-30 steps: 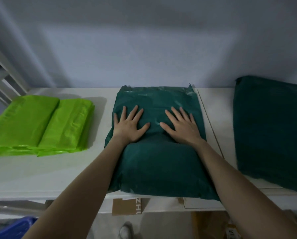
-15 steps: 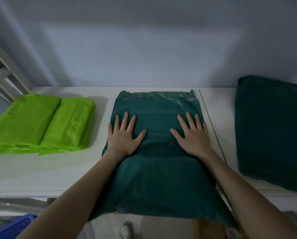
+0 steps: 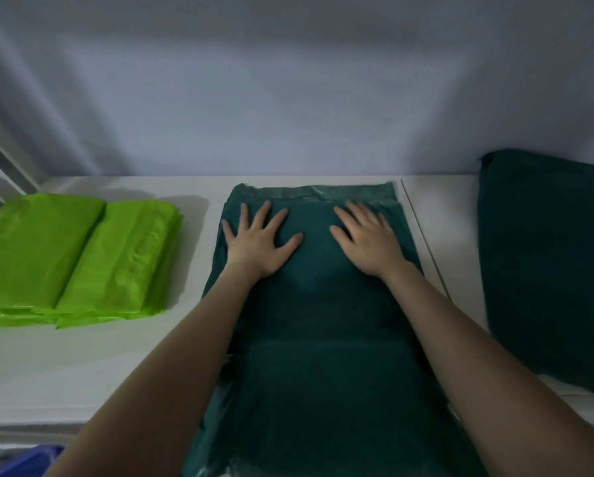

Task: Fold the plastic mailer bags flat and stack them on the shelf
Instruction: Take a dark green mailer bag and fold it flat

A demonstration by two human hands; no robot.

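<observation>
Bright green folded plastic bag stack (image 3: 71, 259) at white shelf (image 3: 92, 373) left end. Dark green plastic mailer bag (image 3: 319, 339) mid-shelf, long axis front-to-back, near end overhanging front edge. Left hand (image 3: 257, 241) & right hand (image 3: 366, 241) flat, fingers spread, pressing its far end, further back than 0.5 s ago. Dark green bag pile (image 3: 550, 270) at right end.

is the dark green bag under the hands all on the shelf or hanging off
Hanging off. The dark green mailer bag runs past the white shelf's front edge toward the camera; both hands press its far end flat.
</observation>
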